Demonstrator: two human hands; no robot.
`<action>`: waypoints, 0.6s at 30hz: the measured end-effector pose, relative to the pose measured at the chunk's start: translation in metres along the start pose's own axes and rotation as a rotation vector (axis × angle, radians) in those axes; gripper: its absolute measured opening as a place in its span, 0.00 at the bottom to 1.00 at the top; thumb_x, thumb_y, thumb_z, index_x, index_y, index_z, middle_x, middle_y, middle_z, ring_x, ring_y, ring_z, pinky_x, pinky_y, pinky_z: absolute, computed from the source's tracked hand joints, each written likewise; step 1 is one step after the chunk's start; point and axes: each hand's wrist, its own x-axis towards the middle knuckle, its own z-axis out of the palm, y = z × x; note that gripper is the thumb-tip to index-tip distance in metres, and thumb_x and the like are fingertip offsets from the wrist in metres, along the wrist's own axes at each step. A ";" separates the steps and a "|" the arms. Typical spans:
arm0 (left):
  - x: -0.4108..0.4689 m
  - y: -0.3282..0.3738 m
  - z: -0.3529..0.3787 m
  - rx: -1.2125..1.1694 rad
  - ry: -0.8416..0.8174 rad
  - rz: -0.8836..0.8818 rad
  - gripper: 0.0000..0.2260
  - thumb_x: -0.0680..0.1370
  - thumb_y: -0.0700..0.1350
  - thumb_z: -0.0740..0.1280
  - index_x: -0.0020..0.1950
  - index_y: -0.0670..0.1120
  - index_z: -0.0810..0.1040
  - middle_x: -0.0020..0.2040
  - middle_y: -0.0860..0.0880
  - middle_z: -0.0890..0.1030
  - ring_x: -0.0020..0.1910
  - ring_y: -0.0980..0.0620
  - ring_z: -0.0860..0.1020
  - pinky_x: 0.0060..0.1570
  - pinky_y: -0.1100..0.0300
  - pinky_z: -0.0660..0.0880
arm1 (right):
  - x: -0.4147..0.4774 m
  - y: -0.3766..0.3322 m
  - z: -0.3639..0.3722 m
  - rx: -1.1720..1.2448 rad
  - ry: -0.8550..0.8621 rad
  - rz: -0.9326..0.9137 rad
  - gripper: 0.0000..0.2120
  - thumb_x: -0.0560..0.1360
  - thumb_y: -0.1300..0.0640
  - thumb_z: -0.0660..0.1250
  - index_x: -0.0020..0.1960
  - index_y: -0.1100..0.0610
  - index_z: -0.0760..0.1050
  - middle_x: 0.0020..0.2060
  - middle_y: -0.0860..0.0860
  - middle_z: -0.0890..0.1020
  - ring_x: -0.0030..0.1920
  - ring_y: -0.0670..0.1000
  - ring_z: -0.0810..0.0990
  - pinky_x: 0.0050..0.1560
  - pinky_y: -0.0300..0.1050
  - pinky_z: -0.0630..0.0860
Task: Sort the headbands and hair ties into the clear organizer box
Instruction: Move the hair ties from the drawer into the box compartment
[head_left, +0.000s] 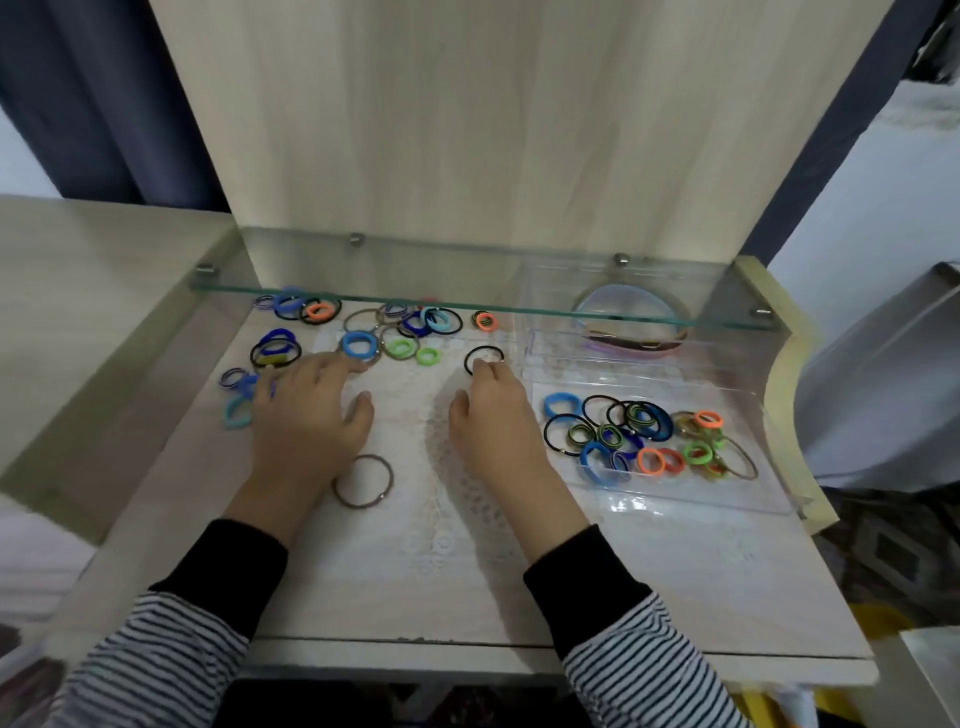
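Centrally, right hand's (496, 415) straight fingers touch black hair tie (485, 347); left hand (306, 415) lies flat. Light, stretchy; pinch the band.

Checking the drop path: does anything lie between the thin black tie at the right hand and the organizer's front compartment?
Nothing visible does. The right hand touches the black tie; only bare lace mat separates it from the clear organizer box.

Dressed on both arms in long sleeves of thin black-and-white stripes, left sleeve (156, 660) and right sleeve (649, 670) alike. Finished below the stripes with a wide, plain black cuff on each forearm, stopping at the wrist of the left hand (306, 421) and right hand (493, 415).
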 end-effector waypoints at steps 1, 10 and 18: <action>-0.001 -0.005 0.001 0.014 0.018 0.007 0.15 0.72 0.52 0.64 0.56 0.49 0.78 0.56 0.49 0.80 0.55 0.45 0.78 0.60 0.45 0.70 | 0.003 -0.001 0.005 -0.005 -0.020 0.003 0.21 0.78 0.59 0.57 0.69 0.64 0.64 0.64 0.58 0.69 0.63 0.57 0.68 0.58 0.48 0.70; -0.007 -0.019 0.003 0.024 0.089 -0.072 0.14 0.70 0.52 0.69 0.52 0.48 0.77 0.50 0.48 0.80 0.50 0.45 0.78 0.57 0.46 0.69 | 0.016 0.000 0.035 -0.170 0.002 0.137 0.26 0.79 0.57 0.55 0.73 0.69 0.56 0.72 0.63 0.59 0.71 0.61 0.58 0.73 0.51 0.57; -0.006 -0.014 0.001 0.060 0.009 -0.156 0.08 0.71 0.53 0.70 0.46 0.52 0.76 0.48 0.52 0.78 0.51 0.49 0.76 0.62 0.46 0.64 | 0.008 0.005 0.047 -0.060 0.292 -0.048 0.08 0.71 0.62 0.66 0.48 0.65 0.77 0.46 0.60 0.78 0.47 0.60 0.77 0.49 0.52 0.75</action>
